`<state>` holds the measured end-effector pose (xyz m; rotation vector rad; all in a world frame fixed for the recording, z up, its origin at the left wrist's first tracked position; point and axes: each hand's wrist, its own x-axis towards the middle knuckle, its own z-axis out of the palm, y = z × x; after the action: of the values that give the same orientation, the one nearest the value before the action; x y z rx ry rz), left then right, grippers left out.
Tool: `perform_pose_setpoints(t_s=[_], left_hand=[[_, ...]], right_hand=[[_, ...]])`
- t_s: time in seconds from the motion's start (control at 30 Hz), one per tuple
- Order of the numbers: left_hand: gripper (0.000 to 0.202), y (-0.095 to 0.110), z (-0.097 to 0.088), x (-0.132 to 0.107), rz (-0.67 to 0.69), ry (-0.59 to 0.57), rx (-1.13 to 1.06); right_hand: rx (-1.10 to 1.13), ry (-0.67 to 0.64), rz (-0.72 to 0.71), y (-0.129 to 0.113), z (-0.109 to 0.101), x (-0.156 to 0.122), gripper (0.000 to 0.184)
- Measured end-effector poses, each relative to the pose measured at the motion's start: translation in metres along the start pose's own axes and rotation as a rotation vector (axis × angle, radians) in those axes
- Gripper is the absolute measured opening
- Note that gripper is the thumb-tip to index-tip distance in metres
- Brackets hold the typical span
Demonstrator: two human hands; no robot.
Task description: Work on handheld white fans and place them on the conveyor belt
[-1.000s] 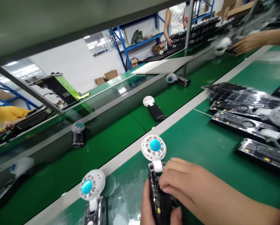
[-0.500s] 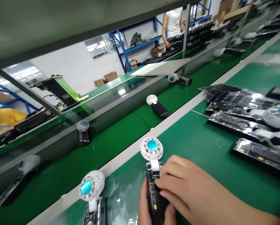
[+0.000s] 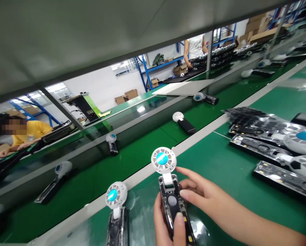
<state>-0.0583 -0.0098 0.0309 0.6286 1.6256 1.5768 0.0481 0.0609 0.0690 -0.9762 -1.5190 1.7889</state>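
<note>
My left hand [image 3: 165, 225] grips the dark, see-through handle of a small hand-held fan [image 3: 168, 191], thumb lying on its lower front. The fan's white round head with a blue centre [image 3: 163, 160] points away from me. My right hand [image 3: 200, 193] rests against the handle's right side with its fingers loosely stretched out and nothing in them. A second fan of the same kind [image 3: 115, 212] lies on the green mat just to the left.
Several more fans [image 3: 283, 150] and black moulded trays [image 3: 247, 114] lie at the right. Fans ride the green conveyor belt [image 3: 142, 143] beyond the white edge strip. A person in yellow [image 3: 27, 133] sits across at left; another stands at far shelves [image 3: 194, 48].
My right hand has lifted off the front of the handle and opened beside it, uncovering the handle's face. The view has tilted, and the fans on the belt have shifted.
</note>
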Motion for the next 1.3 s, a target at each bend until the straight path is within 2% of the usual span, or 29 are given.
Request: perform_pose_setpoints(t_s=[0.13, 0.2, 0.27, 0.33, 0.37, 0.47, 0.57, 0.67, 0.9, 1.07, 1.17, 1.23, 1.3], left_hand=[[0.065, 0.016, -0.007, 0.009, -0.215, -0.162, -0.058], [0.058, 0.022, -0.009, 0.012, -0.188, -0.174, -0.038], [0.055, 0.024, -0.009, 0.012, -0.049, -0.128, 0.013], [0.059, 0.024, -0.007, 0.011, 0.057, -0.124, 0.041], [0.061, 0.024, -0.006, 0.009, 0.068, -0.144, 0.034], [0.063, 0.025, -0.004, 0.007, -0.046, -0.218, -0.058], [0.072, 0.029, -0.005, 0.005, -0.154, -0.264, -0.132], [0.076, 0.034, -0.007, 0.003, -0.103, -0.212, -0.047], [0.06, 0.037, -0.005, -0.009, 0.053, 0.019, 0.148], [0.051, 0.053, 0.002, -0.014, 0.196, 0.027, 0.237], [0.036, 0.062, 0.003, 0.003, 0.154, -0.073, 0.222], [0.027, 0.063, 0.004, 0.029, 0.089, -0.123, 0.179], [0.022, 0.062, 0.01, 0.062, 0.046, -0.142, 0.139]], right_hand=[[0.044, -0.022, -0.057, 0.001, 0.002, 0.001, 0.042], [0.1, -0.064, -0.09, 0.001, 0.002, 0.0, 0.036], [0.204, -0.144, -0.126, 0.002, 0.001, 0.0, 0.035], [0.259, -0.179, -0.15, 0.004, 0.001, 0.001, 0.04], [0.257, -0.179, -0.155, 0.004, 0.0, 0.001, 0.042], [0.219, -0.171, -0.158, 0.004, 0.0, -0.002, 0.042], [0.204, -0.217, -0.15, 0.0, 0.0, -0.008, 0.04], [0.198, -0.261, -0.18, -0.005, 0.001, -0.013, 0.041], [0.025, -0.247, -0.311, -0.014, 0.003, -0.021, 0.043], [-0.245, -0.183, -0.396, -0.02, -0.004, -0.019, 0.035], [-0.403, -0.112, -0.427, -0.015, -0.013, -0.005, 0.033], [-0.476, -0.042, -0.4, -0.006, -0.017, 0.006, 0.039], [-0.534, -0.002, -0.377, 0.004, -0.017, 0.013, 0.036]])
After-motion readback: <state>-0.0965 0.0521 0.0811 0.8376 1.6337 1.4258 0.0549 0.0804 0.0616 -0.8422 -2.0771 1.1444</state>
